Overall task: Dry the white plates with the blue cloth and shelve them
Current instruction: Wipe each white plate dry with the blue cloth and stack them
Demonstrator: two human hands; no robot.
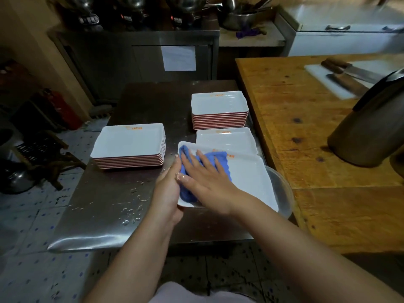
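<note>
Now the left hand [169,182] grips the white rectangular plate's [247,178] near-left edge; the flat right hand [207,171] presses the blue cloth [218,158] onto it.

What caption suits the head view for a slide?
Right hand presses a blue cloth onto a white rectangular plate that the left hand grips.
</note>
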